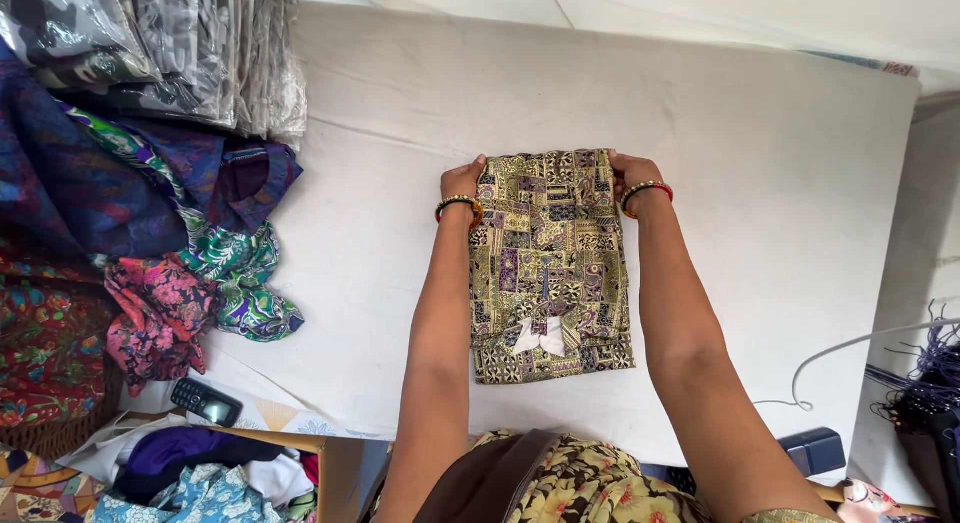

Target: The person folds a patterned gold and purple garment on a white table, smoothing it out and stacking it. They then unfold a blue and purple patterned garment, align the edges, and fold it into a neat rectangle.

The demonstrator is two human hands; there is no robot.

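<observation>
Head view | left hand [462, 179], right hand [633, 169] pinching folded patterned garment [550, 263] | wrapped packages [200, 53] stacked top-left

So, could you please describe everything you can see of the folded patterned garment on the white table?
The folded garment is thin printed cloth in a patchwork pattern of yellow-beige, black and purple. It lies flat as a long rectangle on the white table, running away from the person. A small white tag shows near its close end. The left hand and right hand grip its two far corners, and the forearms lie along its sides.
</observation>
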